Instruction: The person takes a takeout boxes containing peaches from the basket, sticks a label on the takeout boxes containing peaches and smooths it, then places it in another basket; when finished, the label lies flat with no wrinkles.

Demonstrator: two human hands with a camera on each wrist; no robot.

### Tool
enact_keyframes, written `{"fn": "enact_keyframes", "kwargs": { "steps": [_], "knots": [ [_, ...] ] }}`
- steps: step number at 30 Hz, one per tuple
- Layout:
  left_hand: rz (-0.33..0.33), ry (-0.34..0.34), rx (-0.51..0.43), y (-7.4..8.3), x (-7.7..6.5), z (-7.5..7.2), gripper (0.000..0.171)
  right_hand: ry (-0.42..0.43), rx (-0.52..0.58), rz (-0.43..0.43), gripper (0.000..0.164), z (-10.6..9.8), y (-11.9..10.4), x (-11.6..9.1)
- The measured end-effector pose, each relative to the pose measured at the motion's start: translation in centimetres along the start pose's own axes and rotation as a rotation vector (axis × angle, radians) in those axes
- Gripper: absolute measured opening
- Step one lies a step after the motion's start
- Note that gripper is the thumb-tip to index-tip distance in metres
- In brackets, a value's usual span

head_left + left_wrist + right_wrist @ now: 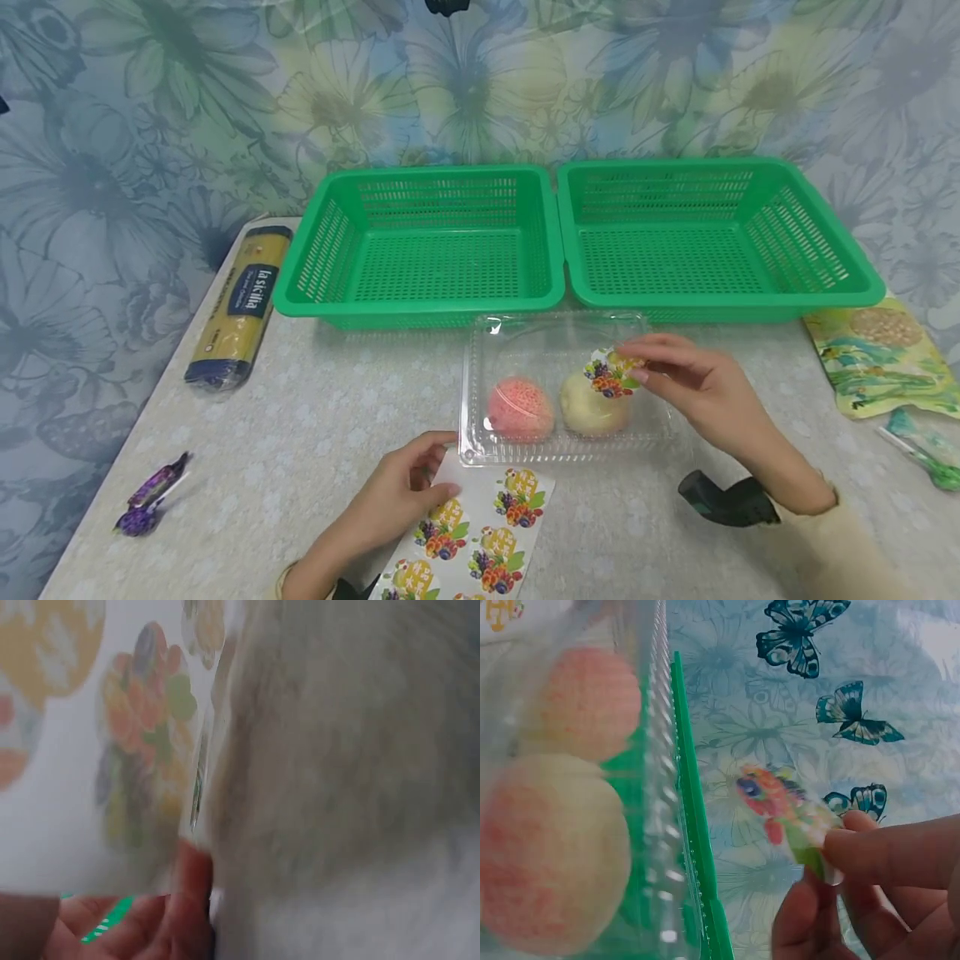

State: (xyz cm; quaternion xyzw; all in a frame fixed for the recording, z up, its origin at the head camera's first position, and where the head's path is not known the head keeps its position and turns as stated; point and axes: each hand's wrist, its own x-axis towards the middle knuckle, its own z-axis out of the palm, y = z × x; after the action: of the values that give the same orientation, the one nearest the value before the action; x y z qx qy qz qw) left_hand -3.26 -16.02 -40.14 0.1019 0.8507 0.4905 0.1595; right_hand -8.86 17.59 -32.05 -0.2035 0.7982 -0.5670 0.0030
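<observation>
A clear plastic clamshell box (480,400) sits in front of the baskets and holds two round fruits, a pink-red one (521,408) and a pale yellow one (594,406). My right hand (708,392) pinches a printed fruit sticker (611,372) between thumb and fingertips. In the head view the sticker overlaps the box and the pale fruit; the right wrist view shows it (784,810) beside the box wall. Near the box's front left corner, my left hand (393,492) holds a white sheet of fruit stickers (495,533), its thumb over the top face.
Two green baskets (420,312) (720,300) stand side by side behind the box. A yellow spaghetti pack (243,300) lies at left, a purple-wrapped candy (152,497) before it. At right are a yellow-green bag (885,358) and a green-wrapped candy (926,450).
</observation>
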Motion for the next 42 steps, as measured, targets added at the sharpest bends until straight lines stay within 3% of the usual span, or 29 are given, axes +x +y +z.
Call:
{"fn": "enact_keyframes", "kwargs": {
  "steps": [3,7,10,13,19,24,30,42],
  "knots": [
    [0.024,0.078,0.124,0.2,0.1,-0.3,0.05,-0.047,-0.063,0.125,0.028,-0.5,-0.1,1.3],
    [0.119,0.162,0.247,0.6,0.4,-1.1,0.048,-0.135,-0.054,0.254,0.031,-1.0,-0.4,3.1],
    [0.194,0.218,0.288,1.2,0.9,-2.0,0.047,-0.191,-0.034,0.315,0.034,-1.0,-0.4,4.4],
    [0.226,0.246,0.263,1.9,1.6,-2.6,0.048,-0.238,-0.015,0.359,0.035,-0.6,-0.1,5.4],
    [0.231,0.165,0.112,2.9,3.7,-2.5,0.052,-0.334,-0.036,0.399,0.03,0.5,0.4,6.8],
    [0.247,0.097,0.05,3.0,5.1,-1.6,0.058,-0.379,-0.111,0.406,0.027,0.9,0.1,7.2],
    [0.302,0.067,0.027,2.9,6.0,-1.0,0.064,-0.418,-0.176,0.327,0.025,1.3,-0.1,7.7],
    [0.295,0.062,0.007,2.8,6.4,-0.6,0.066,-0.416,-0.216,0.293,0.022,2.4,0.2,7.9]
  ]
}}
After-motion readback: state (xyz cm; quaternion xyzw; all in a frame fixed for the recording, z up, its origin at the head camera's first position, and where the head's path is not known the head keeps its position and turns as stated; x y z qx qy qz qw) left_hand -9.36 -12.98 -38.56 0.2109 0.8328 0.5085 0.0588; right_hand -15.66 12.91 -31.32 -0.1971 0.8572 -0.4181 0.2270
